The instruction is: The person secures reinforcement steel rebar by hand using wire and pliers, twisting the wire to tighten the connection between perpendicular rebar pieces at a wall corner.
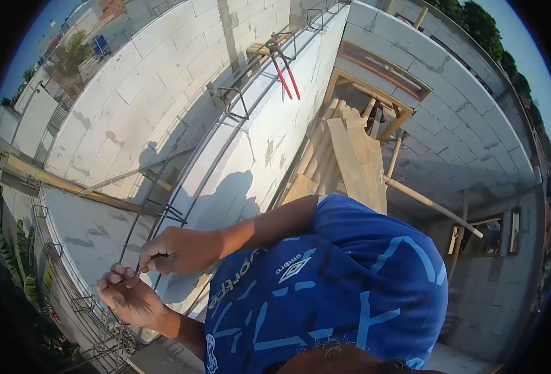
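My right hand (pixel 179 249) is closed on a thin piece of wire (pixel 154 257) at the long steel bars (pixel 210 143) along the top of a pale block wall (pixel 275 124). My left hand (pixel 129 296) is just below it, fingers curled and pinched at the same wire beside the bars. Bent square stirrups (pixel 172 213) hang on the bars. Farther up, red-handled pincers (pixel 283 71) rest on the rebar, handles hanging down.
Wooden planks and poles (pixel 350 156) lie inside the walls to my right, by a timber-framed opening (pixel 394 121). A curved block wall (pixel 132 93) stands to the left. Rebar cages (pixel 82 305) run along the lower left, near banana plants (pixel 23 255).
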